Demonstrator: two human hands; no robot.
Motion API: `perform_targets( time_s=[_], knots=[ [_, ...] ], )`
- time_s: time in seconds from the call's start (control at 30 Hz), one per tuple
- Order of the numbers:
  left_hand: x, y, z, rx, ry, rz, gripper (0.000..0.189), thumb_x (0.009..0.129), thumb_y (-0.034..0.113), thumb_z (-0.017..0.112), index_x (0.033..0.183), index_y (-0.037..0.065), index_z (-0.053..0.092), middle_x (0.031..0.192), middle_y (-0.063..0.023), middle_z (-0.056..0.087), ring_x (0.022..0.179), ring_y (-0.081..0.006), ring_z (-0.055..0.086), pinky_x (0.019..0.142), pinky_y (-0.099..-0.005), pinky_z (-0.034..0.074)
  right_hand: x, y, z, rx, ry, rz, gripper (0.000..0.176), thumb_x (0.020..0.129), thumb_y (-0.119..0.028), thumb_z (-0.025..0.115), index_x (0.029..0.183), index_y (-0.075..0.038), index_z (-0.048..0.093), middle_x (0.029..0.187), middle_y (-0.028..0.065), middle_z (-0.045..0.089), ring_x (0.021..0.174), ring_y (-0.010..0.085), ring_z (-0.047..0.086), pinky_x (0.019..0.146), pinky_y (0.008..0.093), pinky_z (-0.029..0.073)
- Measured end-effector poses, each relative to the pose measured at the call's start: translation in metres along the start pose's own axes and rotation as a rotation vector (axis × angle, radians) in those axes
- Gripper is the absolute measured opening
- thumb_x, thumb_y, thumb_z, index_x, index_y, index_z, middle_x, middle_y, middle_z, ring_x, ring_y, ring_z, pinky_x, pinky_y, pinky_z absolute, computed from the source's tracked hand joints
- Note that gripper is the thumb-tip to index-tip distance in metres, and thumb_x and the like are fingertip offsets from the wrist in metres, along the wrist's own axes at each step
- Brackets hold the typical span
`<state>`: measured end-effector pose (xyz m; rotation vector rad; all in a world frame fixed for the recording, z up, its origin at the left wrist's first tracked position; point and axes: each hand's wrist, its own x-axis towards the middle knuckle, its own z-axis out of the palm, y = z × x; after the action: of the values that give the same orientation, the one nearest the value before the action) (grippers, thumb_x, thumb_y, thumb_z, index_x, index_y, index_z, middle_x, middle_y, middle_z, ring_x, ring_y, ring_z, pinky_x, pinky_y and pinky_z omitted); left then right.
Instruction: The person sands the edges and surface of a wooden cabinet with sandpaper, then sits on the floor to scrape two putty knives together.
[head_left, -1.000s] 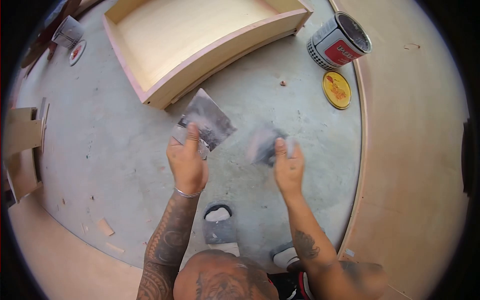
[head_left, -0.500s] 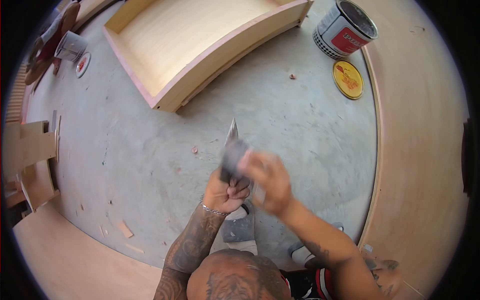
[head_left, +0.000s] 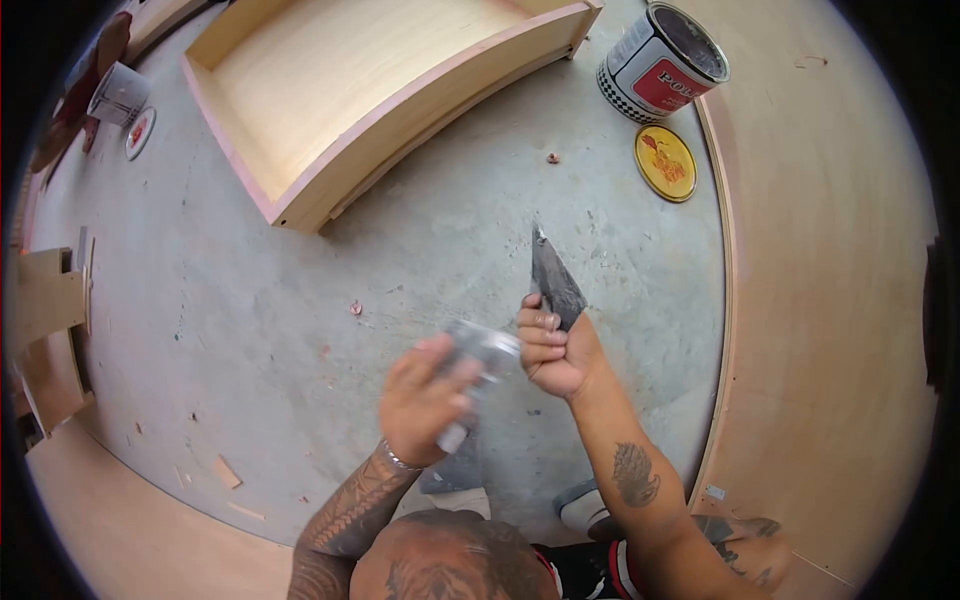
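Observation:
My right hand [head_left: 556, 352] is closed round a putty knife [head_left: 556, 278], a dark, smeared blade that narrows to a pointed tip aimed away from me. To its left, my left hand [head_left: 425, 400] grips a flat grey scraper [head_left: 484, 346], blurred by motion. A pale part of it shows below the palm, and its exact shape cannot be made out. The scraper's bright end is close to the right hand's fingers. Both hands are above the grey floor [head_left: 430, 270], in front of my body.
A curved-front wooden drawer or box [head_left: 400, 120] lies ahead. At the upper right stand an open paint-type can [head_left: 660, 75] and its yellow lid [head_left: 666, 163]. Another can [head_left: 118, 95] is far left. Wooden panels [head_left: 800, 300] border the right; wood pieces [head_left: 55, 300] lie left.
My hands were together over the blades and are now apart, the left one lower left, the right one further right. The pointed blade now shows in my right hand. The view has shifted slightly.

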<state>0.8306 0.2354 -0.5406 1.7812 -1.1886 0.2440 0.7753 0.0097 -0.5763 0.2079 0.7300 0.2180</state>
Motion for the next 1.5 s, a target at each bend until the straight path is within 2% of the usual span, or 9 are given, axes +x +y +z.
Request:
perform_targets(
  time_s=[0.1, 0.2, 0.43, 0.6, 0.73, 0.8, 0.9, 1.07, 1.5],
  knots=[
    [0.027, -0.011, 0.023, -0.013, -0.117, 0.230, 0.047, 0.081, 0.009, 0.070, 0.127, 0.010, 0.058, 0.128, -0.0102, 0.065, 0.121, -0.0341, 0.060, 0.099, -0.0437, 0.049, -0.009, 0.027, 0.001, -0.126, 0.050, 0.032, 0.025, 0.096, -0.035, 0.058, 0.086, -0.012, 0.057, 0.058, -0.0041, 0.043, 0.043, 0.0049, 0.035, 0.035, 0.0199, 0.028],
    [0.050, -0.066, 0.046, 0.075, -0.040, -0.515, 0.024, 0.088, 0.001, 0.061, 0.112, 0.003, 0.066, 0.102, -0.0196, 0.071, 0.093, -0.0286, 0.071, 0.081, -0.0348, 0.054, -0.011, 0.025, 0.005, -0.211, -0.102, 0.210, 0.030, 0.096, -0.040, 0.059, 0.080, -0.015, 0.057, 0.054, -0.0041, 0.039, 0.044, 0.0062, 0.036, 0.037, 0.0209, 0.025],
    [0.086, -0.065, -0.004, -0.979, 0.453, -1.283, 0.027, 0.099, 0.031, 0.059, 0.114, 0.009, 0.061, 0.085, -0.0053, 0.068, 0.068, -0.0135, 0.063, 0.063, -0.0297, 0.052, -0.011, 0.026, 0.028, -0.417, 0.419, -0.673, 0.024, 0.095, -0.034, 0.065, 0.101, -0.011, 0.060, 0.082, 0.0038, 0.061, 0.067, 0.0122, 0.056, 0.056, 0.0258, 0.043],
    [0.036, -0.060, 0.007, -1.946, 0.545, -1.517, 0.017, 0.102, 0.023, 0.051, 0.104, 0.007, 0.057, 0.066, 0.0052, 0.048, 0.049, -0.0037, 0.042, 0.041, -0.0179, 0.035, -0.020, 0.035, 0.015, -1.585, 0.371, -1.732, 0.027, 0.095, -0.019, 0.066, 0.118, -0.004, 0.060, 0.101, 0.0122, 0.066, 0.090, 0.0185, 0.063, 0.080, 0.0327, 0.052],
    [0.030, -0.037, 0.011, -2.296, 0.531, -1.561, 0.020, 0.104, 0.025, 0.045, 0.094, 0.011, 0.056, 0.062, 0.0052, 0.048, 0.045, -0.0036, 0.039, 0.037, -0.0187, 0.028, -0.026, 0.047, 0.050, -1.955, -0.673, -1.955, 0.022, 0.094, -0.012, 0.065, 0.113, -0.001, 0.063, 0.098, 0.0127, 0.067, 0.082, 0.0212, 0.064, 0.073, 0.0305, 0.052],
    [0.021, -0.024, 0.015, -2.191, 0.124, -1.594, 0.021, 0.104, 0.029, 0.048, 0.097, 0.011, 0.057, 0.062, 0.0045, 0.049, 0.040, -0.0042, 0.036, 0.035, -0.0197, 0.027, -0.001, 0.039, 0.042, -2.103, -0.353, -1.873, 0.020, 0.095, -0.014, 0.065, 0.112, -0.002, 0.064, 0.100, 0.0110, 0.068, 0.084, 0.0212, 0.065, 0.073, 0.0321, 0.053],
    [0.051, 0.003, -0.002, -1.217, 0.037, -1.561, 0.033, 0.101, 0.040, 0.055, 0.102, 0.007, 0.056, 0.062, 0.0034, 0.054, 0.039, -0.0042, 0.041, 0.034, -0.0187, 0.029, 0.012, -0.018, 0.013, -1.449, 0.375, -0.801, 0.023, 0.099, -0.021, 0.059, 0.116, -0.007, 0.062, 0.114, 0.0079, 0.067, 0.099, 0.0235, 0.065, 0.084, 0.0355, 0.052],
    [0.007, -0.011, 0.010, -0.638, 0.539, -1.237, 0.030, 0.099, 0.033, 0.061, 0.105, 0.005, 0.054, 0.074, 0.0032, 0.056, 0.057, -0.0032, 0.046, 0.050, -0.0188, 0.037, -0.019, -0.031, 0.030, -0.595, 0.148, -0.831, 0.035, 0.100, -0.025, 0.057, 0.128, -0.005, 0.052, 0.123, 0.0076, 0.062, 0.110, 0.0234, 0.061, 0.093, 0.0404, 0.049],
    [0.041, 0.012, 0.030, 0.103, -0.019, -0.210, 0.053, 0.075, -0.011, 0.059, 0.128, -0.004, 0.055, 0.130, -0.0212, 0.061, 0.124, -0.0391, 0.056, 0.101, -0.0450, 0.043, -0.023, 0.039, 0.056, -0.562, -0.185, -0.945, 0.033, 0.103, -0.017, 0.049, 0.130, 0.001, 0.050, 0.131, 0.0115, 0.057, 0.122, 0.0255, 0.055, 0.108, 0.0424, 0.042]
  ],
)
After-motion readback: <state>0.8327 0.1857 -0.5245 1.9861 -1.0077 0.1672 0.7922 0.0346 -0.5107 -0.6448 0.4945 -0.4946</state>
